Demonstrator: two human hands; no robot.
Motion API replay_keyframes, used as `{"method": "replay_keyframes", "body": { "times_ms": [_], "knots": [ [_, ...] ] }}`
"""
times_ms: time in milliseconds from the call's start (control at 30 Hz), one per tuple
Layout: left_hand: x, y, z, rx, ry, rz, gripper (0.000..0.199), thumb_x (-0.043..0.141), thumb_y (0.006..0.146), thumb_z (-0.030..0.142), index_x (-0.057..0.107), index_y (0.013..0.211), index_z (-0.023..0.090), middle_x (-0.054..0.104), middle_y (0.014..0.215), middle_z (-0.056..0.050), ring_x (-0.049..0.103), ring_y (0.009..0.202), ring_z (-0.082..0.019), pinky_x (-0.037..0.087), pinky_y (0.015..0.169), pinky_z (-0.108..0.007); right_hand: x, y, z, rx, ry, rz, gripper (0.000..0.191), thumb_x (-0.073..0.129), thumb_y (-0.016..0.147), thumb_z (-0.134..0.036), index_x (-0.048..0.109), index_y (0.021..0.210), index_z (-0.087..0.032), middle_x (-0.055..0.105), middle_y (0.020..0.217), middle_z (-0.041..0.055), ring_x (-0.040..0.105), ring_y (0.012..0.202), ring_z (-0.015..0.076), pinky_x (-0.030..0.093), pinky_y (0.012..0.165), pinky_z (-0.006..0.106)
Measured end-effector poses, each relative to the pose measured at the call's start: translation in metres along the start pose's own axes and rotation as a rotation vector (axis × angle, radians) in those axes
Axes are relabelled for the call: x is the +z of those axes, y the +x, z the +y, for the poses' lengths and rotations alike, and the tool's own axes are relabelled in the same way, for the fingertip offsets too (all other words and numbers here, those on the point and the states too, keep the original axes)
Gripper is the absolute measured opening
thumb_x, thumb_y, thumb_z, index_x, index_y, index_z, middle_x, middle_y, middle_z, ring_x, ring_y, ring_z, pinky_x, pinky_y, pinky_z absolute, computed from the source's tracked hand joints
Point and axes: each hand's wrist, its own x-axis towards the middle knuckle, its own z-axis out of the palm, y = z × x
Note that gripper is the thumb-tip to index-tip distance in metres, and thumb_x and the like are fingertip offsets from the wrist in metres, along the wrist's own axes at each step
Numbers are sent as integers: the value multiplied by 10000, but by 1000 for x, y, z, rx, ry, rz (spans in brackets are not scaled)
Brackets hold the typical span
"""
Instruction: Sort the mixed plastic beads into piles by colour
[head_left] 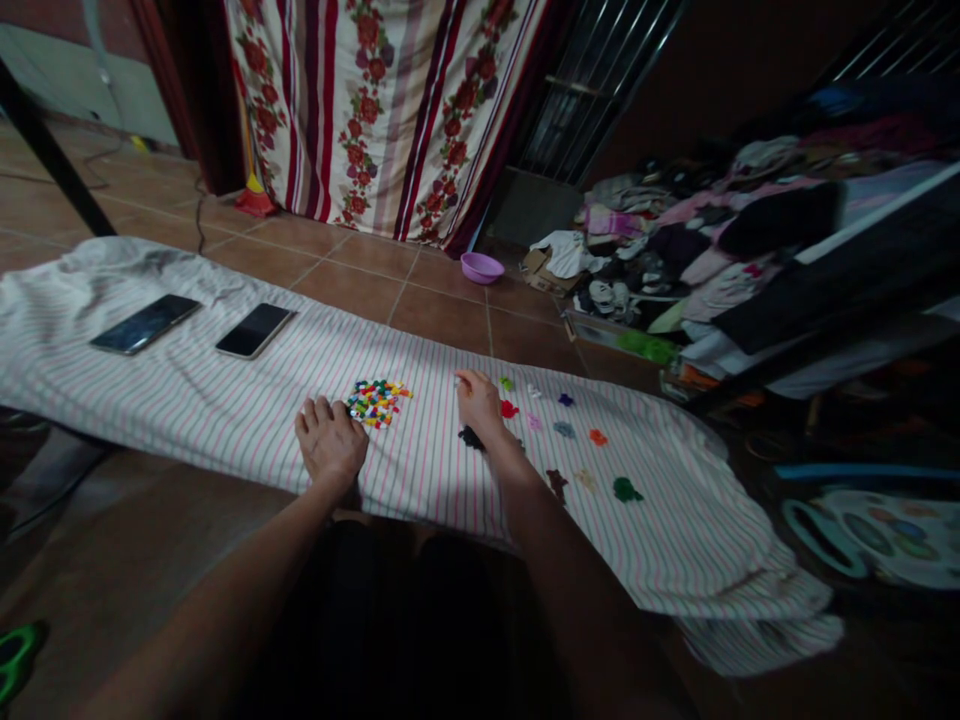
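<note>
On the striped cloth [420, 470] lies a mixed pile of small colourful bead-like pieces [379, 402]. My left hand [331, 440] rests palm down at the pile's near left edge, its fingers stretched over the cloth. To the right of the pile, my right hand [480, 402] is raised slightly with thumb and forefinger pinched together; whatever is between them is too small to name. Around and beyond it are little single-colour heaps: black [471, 438], red [509, 409], light green [506, 383], pink [534, 422], grey [564, 430], orange [598, 437] and dark green [627, 490]. My right forearm partly covers some pieces.
A tablet [145, 324] and a phone [256, 331] lie on the cloth's left part. Beyond, on the tiled floor, are a purple basin [482, 267] and a red broom head [256, 200] near a floral curtain [375, 110]. Piled clothes [705, 230] fill the right side.
</note>
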Motion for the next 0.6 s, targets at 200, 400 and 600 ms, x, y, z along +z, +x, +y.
{"method": "replay_keyframes", "body": {
  "times_ms": [200, 400, 600],
  "knots": [
    [-1, 0, 1, -7, 27, -2, 344, 368, 817, 274, 609, 998, 110, 558, 1237, -194, 408, 1275, -332, 301, 1045, -488, 21, -20, -42, -145, 94, -168, 241, 485, 831, -135, 680, 961, -194, 654, 916, 47, 592, 855, 160, 452, 805, 276],
    [1, -1, 1, -1, 45, 21, 335, 361, 826, 269, 607, 984, 107, 559, 1238, -191, 413, 1268, -338, 299, 1044, -478, 36, -43, -70, -239, 162, -307, 171, 521, 870, -173, 670, 944, -210, 632, 949, 30, 577, 893, 142, 441, 807, 256],
    [0, -1, 0, -3, 9, 12, 346, 361, 818, 269, 608, 990, 97, 558, 1232, -203, 403, 1276, -335, 288, 1049, -482, 45, -63, -80, -271, 54, -324, 122, 558, 883, -243, 659, 941, -204, 587, 904, 35, 555, 889, 162, 442, 796, 272]
  ]
}}
